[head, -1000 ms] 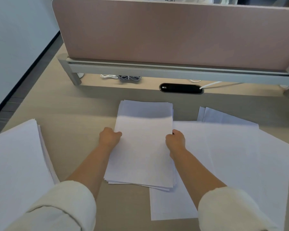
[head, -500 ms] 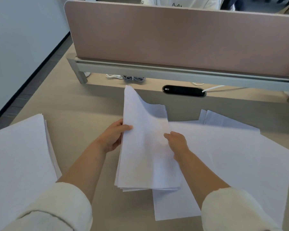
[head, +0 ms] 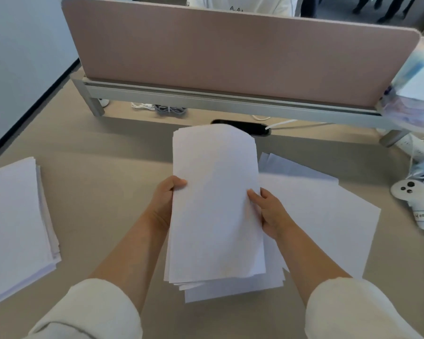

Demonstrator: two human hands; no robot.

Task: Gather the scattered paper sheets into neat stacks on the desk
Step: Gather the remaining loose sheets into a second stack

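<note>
A bundle of white paper sheets [head: 216, 204] is held up off the beige desk [head: 103, 148] in the middle of the view, its far end bowed upward. My left hand [head: 165, 199] grips its left edge and my right hand [head: 267, 211] grips its right edge. Loose sheets [head: 323, 216] lie fanned out on the desk under and to the right of the bundle. A thick squared stack of paper [head: 12, 221] rests at the left edge of the desk.
A pink divider panel [head: 230, 57] on a grey rail closes off the back of the desk, with a black cable port [head: 257, 129] and cables below it. A white handheld controller [head: 414, 204] and a power strip [head: 416, 145] lie at the right. People stand beyond the panel.
The bundle lay flat on the desk with both hands at its sides. Both hands have since lifted it, its far end rising first, and the sheets are now squared together in the air.
</note>
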